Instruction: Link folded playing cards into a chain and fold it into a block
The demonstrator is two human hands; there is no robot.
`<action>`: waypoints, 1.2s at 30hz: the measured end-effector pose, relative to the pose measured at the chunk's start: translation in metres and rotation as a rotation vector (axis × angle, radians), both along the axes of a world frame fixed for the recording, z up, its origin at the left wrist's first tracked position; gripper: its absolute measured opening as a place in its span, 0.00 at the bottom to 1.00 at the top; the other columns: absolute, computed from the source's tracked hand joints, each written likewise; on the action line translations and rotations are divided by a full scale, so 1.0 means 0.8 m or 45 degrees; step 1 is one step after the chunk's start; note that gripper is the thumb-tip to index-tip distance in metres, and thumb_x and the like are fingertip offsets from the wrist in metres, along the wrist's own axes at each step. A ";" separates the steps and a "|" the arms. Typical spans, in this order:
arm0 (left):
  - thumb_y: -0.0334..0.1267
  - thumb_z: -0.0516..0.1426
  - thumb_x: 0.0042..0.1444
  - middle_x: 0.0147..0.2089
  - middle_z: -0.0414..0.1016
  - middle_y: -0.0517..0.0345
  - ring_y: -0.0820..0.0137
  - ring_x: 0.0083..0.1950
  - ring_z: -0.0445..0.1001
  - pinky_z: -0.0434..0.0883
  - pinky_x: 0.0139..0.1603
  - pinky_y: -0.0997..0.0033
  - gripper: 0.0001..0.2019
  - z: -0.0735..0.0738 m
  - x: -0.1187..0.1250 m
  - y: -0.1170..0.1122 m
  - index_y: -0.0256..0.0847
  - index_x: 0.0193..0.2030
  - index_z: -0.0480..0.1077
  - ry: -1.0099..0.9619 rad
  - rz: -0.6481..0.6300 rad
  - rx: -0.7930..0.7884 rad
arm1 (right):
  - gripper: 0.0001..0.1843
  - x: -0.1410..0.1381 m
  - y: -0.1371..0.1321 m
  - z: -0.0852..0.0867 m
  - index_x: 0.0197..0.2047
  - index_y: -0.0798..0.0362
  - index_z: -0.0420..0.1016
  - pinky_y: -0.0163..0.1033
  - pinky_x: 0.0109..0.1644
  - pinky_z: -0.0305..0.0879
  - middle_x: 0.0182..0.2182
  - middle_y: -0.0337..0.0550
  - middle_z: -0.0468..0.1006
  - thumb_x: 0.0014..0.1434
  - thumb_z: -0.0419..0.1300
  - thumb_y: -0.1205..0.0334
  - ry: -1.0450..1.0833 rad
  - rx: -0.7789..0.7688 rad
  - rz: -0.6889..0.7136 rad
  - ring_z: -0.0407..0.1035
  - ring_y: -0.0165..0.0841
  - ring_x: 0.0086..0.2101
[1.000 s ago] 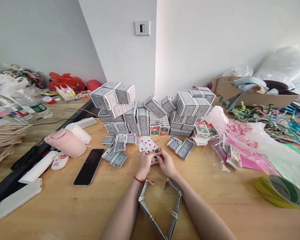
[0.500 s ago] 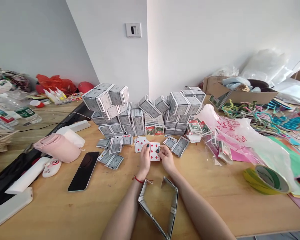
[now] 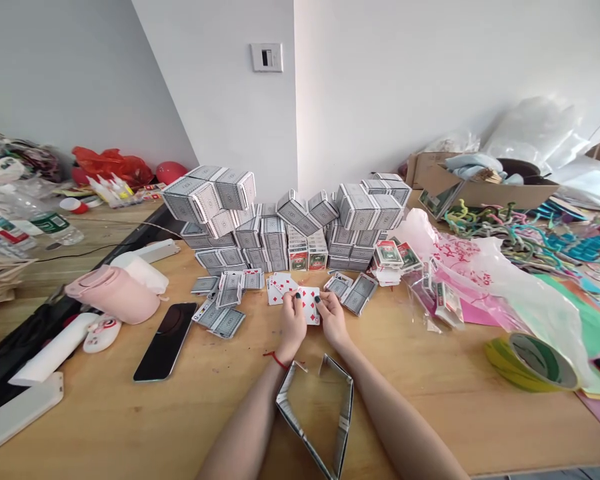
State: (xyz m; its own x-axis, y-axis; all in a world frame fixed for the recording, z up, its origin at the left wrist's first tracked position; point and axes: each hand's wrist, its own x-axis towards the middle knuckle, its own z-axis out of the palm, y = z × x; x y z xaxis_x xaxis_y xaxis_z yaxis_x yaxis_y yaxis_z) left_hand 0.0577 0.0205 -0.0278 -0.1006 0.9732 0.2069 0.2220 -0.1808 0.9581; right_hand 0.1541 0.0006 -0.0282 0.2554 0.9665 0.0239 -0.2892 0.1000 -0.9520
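Note:
Between my two hands is a playing card (image 3: pixel 309 305) with red diamonds, face toward me. My left hand (image 3: pixel 293 321) pinches its left edge, thumb on the face. Its right edge is pinched by my right hand (image 3: pixel 331 316); whether more cards lie behind it is hidden. Just beyond my left hand, face-up cards (image 3: pixel 276 289) lie on the table. A folded-card frame (image 3: pixel 347 413), shaped like a diamond with a gap at its far end, stands between my forearms. Loose and folded cards (image 3: pixel 226 320) lie to the left, others (image 3: pixel 359 293) to the right.
Stacked blocks of folded cards (image 3: pixel 265 241) stand along the back by the wall. A black phone (image 3: pixel 165 342) and a pink cup (image 3: pixel 113 293) are on the left. Green-and-yellow tape (image 3: pixel 510 363), a pink plastic bag (image 3: pixel 467 257) and card boxes (image 3: pixel 389 253) are on the right.
The card has come slightly down and nearer to me, with the right hand's fingers shifting a little along its edge. Otherwise the scene stays the same apart from a small camera shift.

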 end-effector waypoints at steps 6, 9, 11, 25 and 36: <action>0.40 0.45 0.57 0.35 0.68 0.53 0.68 0.36 0.68 0.65 0.38 0.67 0.09 -0.002 -0.002 0.003 0.38 0.39 0.62 -0.045 0.006 -0.030 | 0.09 -0.002 0.003 -0.002 0.32 0.49 0.61 0.32 0.26 0.60 0.23 0.33 0.66 0.51 0.56 0.56 -0.006 0.017 0.033 0.61 0.28 0.23; 0.41 0.47 0.56 0.32 0.67 0.56 0.69 0.33 0.67 0.65 0.36 0.69 0.09 0.000 -0.002 0.004 0.39 0.39 0.62 -0.078 -0.005 -0.048 | 0.08 -0.002 0.003 0.000 0.32 0.49 0.59 0.32 0.25 0.59 0.22 0.32 0.64 0.50 0.56 0.57 -0.001 0.015 0.042 0.60 0.28 0.22; 0.41 0.48 0.55 0.30 0.67 0.57 0.69 0.32 0.67 0.65 0.36 0.69 0.09 0.002 -0.003 0.004 0.40 0.38 0.63 -0.133 -0.019 -0.063 | 0.08 -0.002 0.003 0.002 0.31 0.49 0.59 0.32 0.25 0.58 0.22 0.32 0.64 0.50 0.55 0.57 -0.013 0.013 0.046 0.59 0.28 0.22; 0.36 0.48 0.54 0.23 0.59 0.66 0.77 0.20 0.58 0.58 0.21 0.78 0.09 0.012 -0.007 0.002 0.42 0.42 0.60 -0.373 -0.234 -0.247 | 0.09 -0.001 0.005 0.008 0.37 0.48 0.60 0.32 0.23 0.57 0.23 0.33 0.64 0.50 0.52 0.58 -0.091 -0.081 -0.003 0.58 0.28 0.21; 0.36 0.47 0.53 0.28 0.64 0.62 0.74 0.25 0.61 0.61 0.26 0.75 0.09 0.013 -0.008 0.002 0.42 0.41 0.61 -0.357 -0.180 -0.226 | 0.09 -0.004 0.004 0.010 0.38 0.48 0.61 0.32 0.23 0.56 0.22 0.33 0.63 0.51 0.52 0.58 -0.097 -0.074 0.037 0.57 0.28 0.20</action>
State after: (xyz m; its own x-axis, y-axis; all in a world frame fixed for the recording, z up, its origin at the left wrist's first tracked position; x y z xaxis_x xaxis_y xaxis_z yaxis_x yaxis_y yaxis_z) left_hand 0.0511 0.0220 -0.0173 0.0086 0.9998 0.0171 -0.0695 -0.0164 0.9974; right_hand 0.1511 0.0034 -0.0205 0.2268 0.9738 -0.0145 -0.2179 0.0362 -0.9753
